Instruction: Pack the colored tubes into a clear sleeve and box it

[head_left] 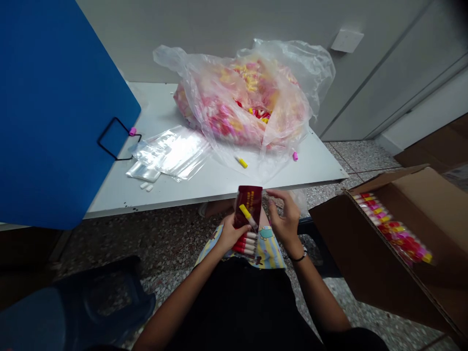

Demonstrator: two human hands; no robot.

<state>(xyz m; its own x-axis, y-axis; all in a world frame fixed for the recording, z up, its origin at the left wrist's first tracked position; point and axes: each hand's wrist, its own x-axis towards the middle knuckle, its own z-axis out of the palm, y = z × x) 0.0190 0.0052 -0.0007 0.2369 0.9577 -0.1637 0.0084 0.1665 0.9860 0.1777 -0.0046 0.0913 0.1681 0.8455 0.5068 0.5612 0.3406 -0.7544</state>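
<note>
Over my lap, my left hand (231, 235) grips a clear plastic packet (248, 243) by its left side, the thumb pressed on its front. Inside lie several small red-and-white capped tubes in a stack, below a dark maroon card (249, 195) with yellow print. A yellow-capped tube (246, 212) lies slanted across the card; whether it is inside the plastic I cannot tell. My right hand (287, 218) is just right of the packet, fingers curved and apart, holding nothing that I can see.
On the white table (204, 187) rests a large plastic bag (226, 114) of colourful tubes. Flat clear bags (175, 151), a loose yellow-capped tube (242, 162) and a pink cap (295, 156) lie near it. Right stands a cardboard box (369, 253) with filled packets (395, 229); left, a blue board (66, 112).
</note>
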